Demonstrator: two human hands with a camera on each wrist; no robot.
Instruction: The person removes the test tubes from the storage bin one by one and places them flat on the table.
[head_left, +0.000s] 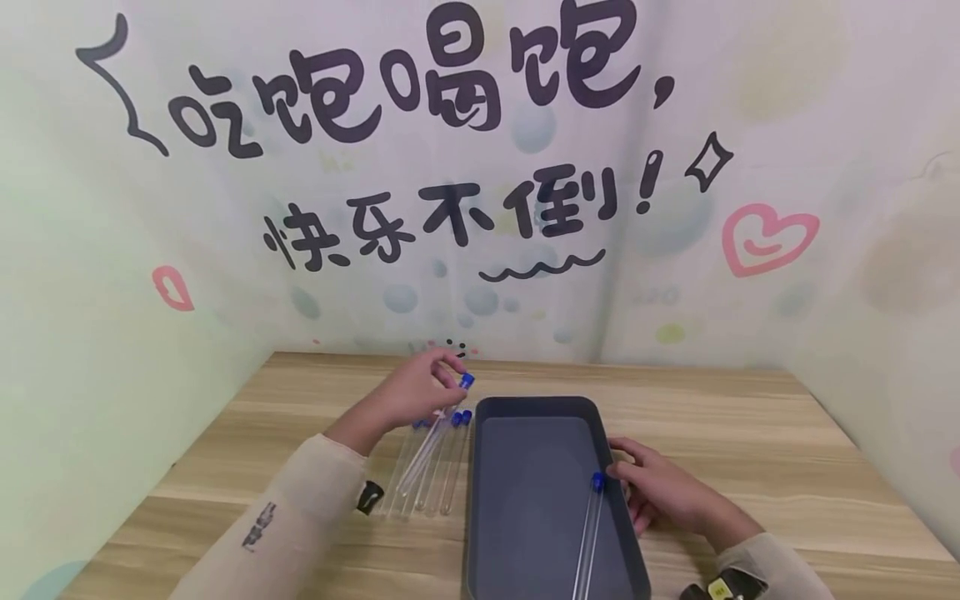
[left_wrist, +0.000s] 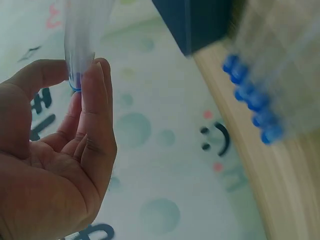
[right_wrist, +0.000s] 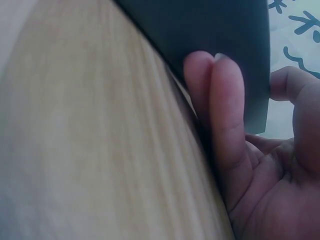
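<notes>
My left hand [head_left: 420, 390] pinches a clear test tube [left_wrist: 80, 47] near its blue-capped end, thumb on one side and fingers on the other. The tube slants down and left over several other blue-capped test tubes [head_left: 448, 475], which lie side by side on the table left of the dark grey tray [head_left: 525, 492]. My right hand [head_left: 667, 493] grips the tray's right wall, with its thumb at the rim and fingers [right_wrist: 227, 105] against the outer side. Inside the tray, along the right, lies one test tube [head_left: 589, 533] with its blue cap toward the back.
The wood-grain table [head_left: 712, 400] reaches back to a printed wall cloth [head_left: 465, 292] with large lettering. Dark wrist devices sit at both cuffs, the right one [head_left: 723, 587] near the tray's front right corner.
</notes>
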